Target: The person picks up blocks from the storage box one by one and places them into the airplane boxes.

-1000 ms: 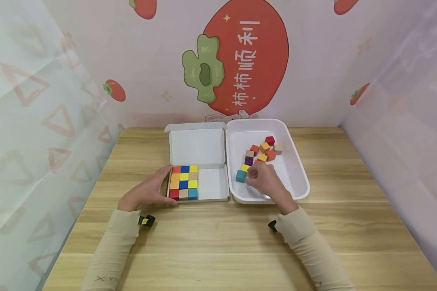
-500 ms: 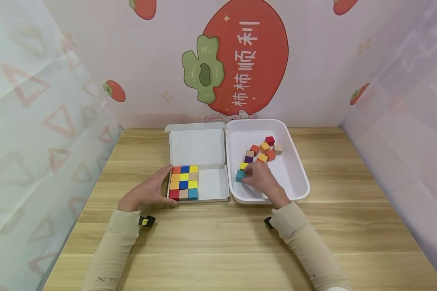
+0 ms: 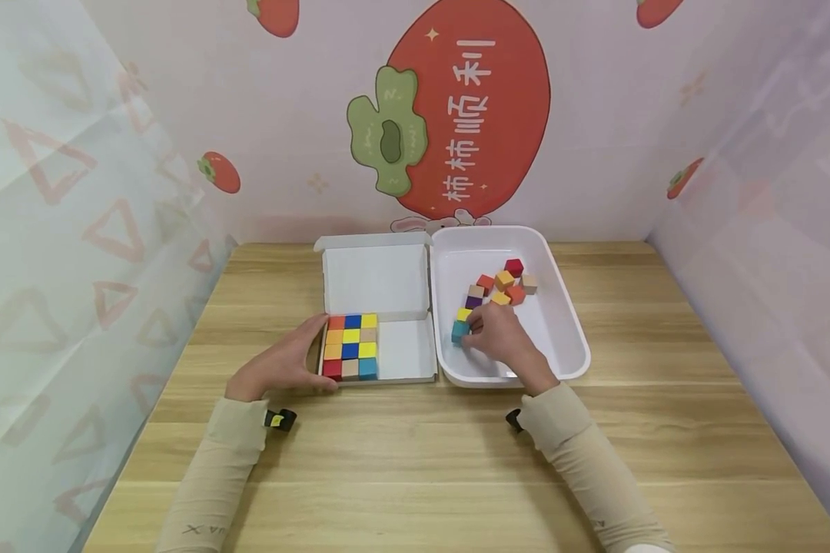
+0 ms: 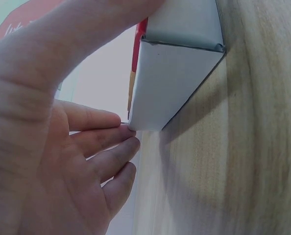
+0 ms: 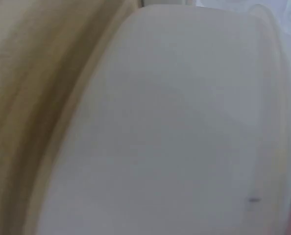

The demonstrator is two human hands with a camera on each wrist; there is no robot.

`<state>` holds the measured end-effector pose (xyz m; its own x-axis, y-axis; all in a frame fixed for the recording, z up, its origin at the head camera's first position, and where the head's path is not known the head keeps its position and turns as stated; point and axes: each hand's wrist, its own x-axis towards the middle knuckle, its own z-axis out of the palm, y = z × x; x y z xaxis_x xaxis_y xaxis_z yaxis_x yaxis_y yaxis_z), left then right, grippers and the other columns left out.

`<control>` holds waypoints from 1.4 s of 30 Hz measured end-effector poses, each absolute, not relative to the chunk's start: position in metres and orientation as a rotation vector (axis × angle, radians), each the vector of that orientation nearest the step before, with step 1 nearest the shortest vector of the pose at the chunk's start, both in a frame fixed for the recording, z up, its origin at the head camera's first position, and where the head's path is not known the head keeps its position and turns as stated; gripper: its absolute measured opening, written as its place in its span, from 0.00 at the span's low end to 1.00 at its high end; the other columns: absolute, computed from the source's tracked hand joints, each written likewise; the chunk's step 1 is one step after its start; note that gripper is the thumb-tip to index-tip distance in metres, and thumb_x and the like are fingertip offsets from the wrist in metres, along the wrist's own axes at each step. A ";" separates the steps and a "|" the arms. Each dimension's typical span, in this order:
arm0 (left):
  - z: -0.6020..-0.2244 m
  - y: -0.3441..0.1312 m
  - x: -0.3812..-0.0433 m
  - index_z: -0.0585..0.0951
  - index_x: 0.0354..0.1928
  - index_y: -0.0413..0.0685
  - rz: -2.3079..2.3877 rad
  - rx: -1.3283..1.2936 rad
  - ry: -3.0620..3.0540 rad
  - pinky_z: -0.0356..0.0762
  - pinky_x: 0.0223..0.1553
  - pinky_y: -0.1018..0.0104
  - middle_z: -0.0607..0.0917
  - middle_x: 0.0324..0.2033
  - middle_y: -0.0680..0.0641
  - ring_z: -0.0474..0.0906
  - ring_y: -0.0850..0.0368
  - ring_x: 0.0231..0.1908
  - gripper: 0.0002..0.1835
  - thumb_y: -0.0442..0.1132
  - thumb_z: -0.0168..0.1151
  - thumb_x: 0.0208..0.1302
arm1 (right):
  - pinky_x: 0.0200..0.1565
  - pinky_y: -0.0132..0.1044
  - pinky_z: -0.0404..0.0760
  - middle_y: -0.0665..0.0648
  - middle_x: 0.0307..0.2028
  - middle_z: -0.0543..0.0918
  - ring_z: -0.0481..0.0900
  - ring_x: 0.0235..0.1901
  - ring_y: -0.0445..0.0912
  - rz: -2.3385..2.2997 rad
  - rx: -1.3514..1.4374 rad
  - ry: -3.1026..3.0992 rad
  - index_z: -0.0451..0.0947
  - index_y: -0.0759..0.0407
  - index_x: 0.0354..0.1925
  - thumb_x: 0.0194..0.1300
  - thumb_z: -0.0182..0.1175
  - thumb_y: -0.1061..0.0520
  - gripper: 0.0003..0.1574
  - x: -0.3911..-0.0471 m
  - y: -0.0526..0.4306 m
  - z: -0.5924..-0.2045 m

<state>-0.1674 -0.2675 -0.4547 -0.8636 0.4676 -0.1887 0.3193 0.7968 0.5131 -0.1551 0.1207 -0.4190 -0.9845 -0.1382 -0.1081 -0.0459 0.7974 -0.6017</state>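
In the head view, my left hand [image 3: 280, 361] rests at the left side of a white cardboard box [image 3: 406, 353], thumb along the front wall. Its fingers are nearly straight, and in the left wrist view the fingertips [image 4: 128, 131] touch the edge of the side wall. Rows of coloured wooden cubes [image 3: 350, 336] fill the box's left half. My right hand [image 3: 505, 338] is inside a white plastic tray [image 3: 574, 338], pinching a teal cube [image 3: 459, 332] between thumb and fingertips. A yellow cube [image 3: 463, 314] and a purple cube [image 3: 473, 302] lie just beyond it.
The box's open lid [image 3: 376, 280] lies back behind it, beside the tray's left rim. Several more cubes, including a red cube [image 3: 514, 267] and a plain wood cube [image 3: 529, 284], lie toward the tray's back. A wooden table [image 3: 415, 468] carries both; a printed backdrop [image 3: 283, 115] stands behind.
My right hand has moved a little left to the teal cube and taken hold of it; the cube has shifted slightly. The left hand and the box have stayed put.
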 end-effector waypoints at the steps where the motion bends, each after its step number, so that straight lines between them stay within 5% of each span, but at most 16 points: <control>1: -0.455 -0.268 -0.168 0.42 0.77 0.57 0.690 0.608 2.678 0.59 0.71 0.40 0.50 0.76 0.47 0.52 0.45 0.74 0.72 0.70 0.75 0.35 | 0.49 0.42 0.86 0.58 0.38 0.87 0.82 0.37 0.47 -0.946 -0.155 2.840 0.83 0.62 0.46 0.53 0.72 0.57 0.21 -0.154 0.121 -0.416; 16: -0.455 -0.266 -0.167 0.43 0.77 0.55 0.696 0.635 2.682 0.59 0.71 0.40 0.50 0.76 0.47 0.53 0.45 0.73 0.71 0.69 0.75 0.35 | 0.39 0.37 0.87 0.55 0.33 0.87 0.82 0.33 0.47 -1.031 -0.338 2.885 0.86 0.59 0.39 0.55 0.71 0.58 0.11 -0.160 0.090 -0.368; 25: -0.454 -0.266 -0.166 0.42 0.77 0.54 0.698 0.628 2.676 0.58 0.71 0.40 0.50 0.76 0.46 0.53 0.43 0.73 0.72 0.68 0.76 0.36 | 0.40 0.37 0.87 0.54 0.35 0.86 0.80 0.35 0.48 -1.046 -0.155 2.830 0.85 0.57 0.39 0.56 0.71 0.58 0.11 -0.171 0.101 -0.376; 42: -0.455 -0.269 -0.167 0.43 0.77 0.54 0.683 0.636 2.687 0.58 0.71 0.40 0.50 0.76 0.47 0.52 0.44 0.74 0.71 0.70 0.74 0.36 | 0.38 0.35 0.83 0.56 0.32 0.84 0.78 0.32 0.49 -0.842 -0.253 2.796 0.84 0.62 0.41 0.53 0.73 0.57 0.17 -0.190 0.107 -0.406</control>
<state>-0.1674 -0.2688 -0.4550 -0.8585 0.4833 -0.1717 0.3426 0.7895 0.5093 -0.1899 0.1069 -0.4063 -0.9632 -0.2226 -0.1504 -0.1026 0.8223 -0.5598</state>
